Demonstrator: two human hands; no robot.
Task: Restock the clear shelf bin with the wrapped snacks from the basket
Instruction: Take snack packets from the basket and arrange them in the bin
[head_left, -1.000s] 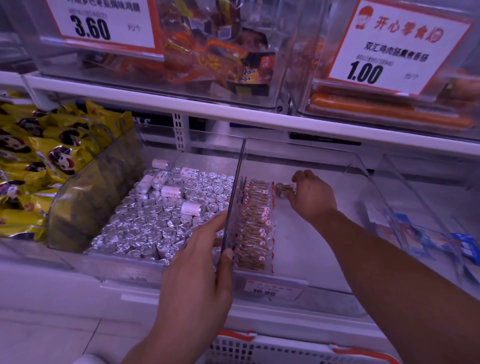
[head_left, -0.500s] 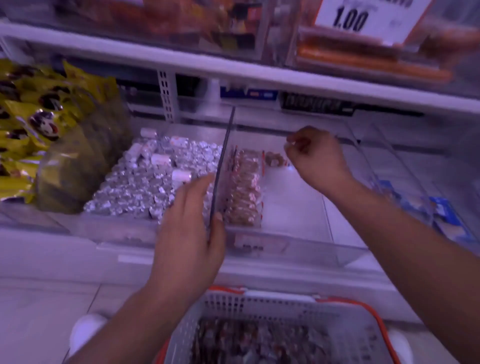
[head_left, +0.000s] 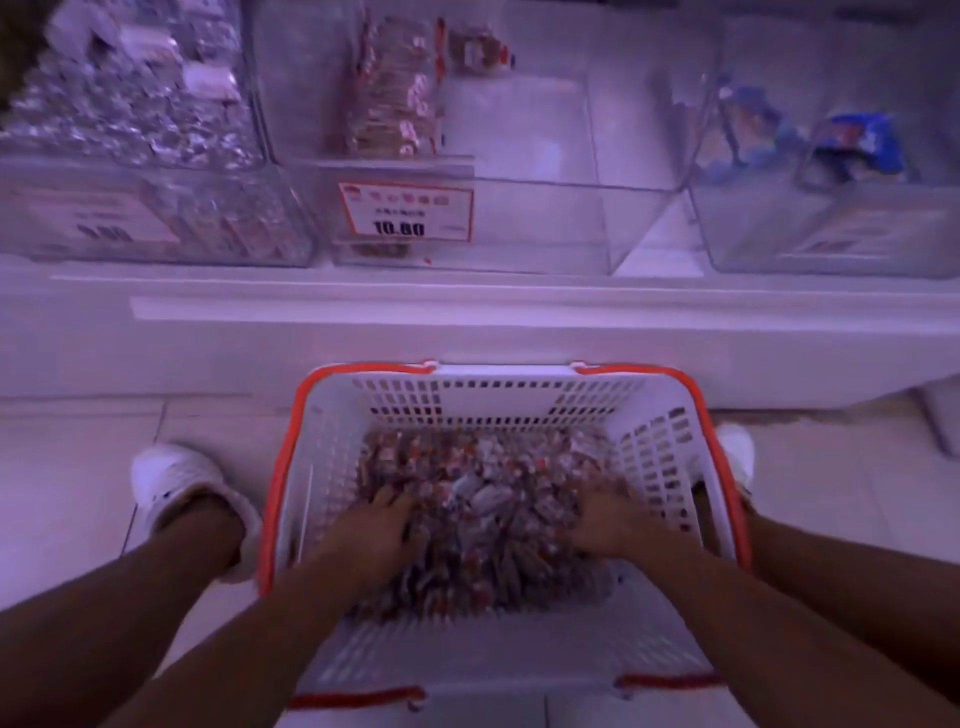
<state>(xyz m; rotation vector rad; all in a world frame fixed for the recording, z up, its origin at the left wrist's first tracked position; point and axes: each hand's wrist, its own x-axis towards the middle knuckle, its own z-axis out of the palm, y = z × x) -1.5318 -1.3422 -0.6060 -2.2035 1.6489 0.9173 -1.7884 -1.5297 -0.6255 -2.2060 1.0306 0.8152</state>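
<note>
Both arms reach down: left hand (head_left: 371, 530) and right hand (head_left: 602, 519) sunk in the basket (head_left: 498, 400) of wrapped snacks (head_left: 483, 499), fingers too blurry to tell.

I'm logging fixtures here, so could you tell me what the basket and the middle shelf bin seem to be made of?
Basket: apparently moulded plastic, white and matte, with perforated walls and an orange rim. Shelf bin: clear rigid plastic, probably acrylic; it is see-through with glossy edges.
</note>
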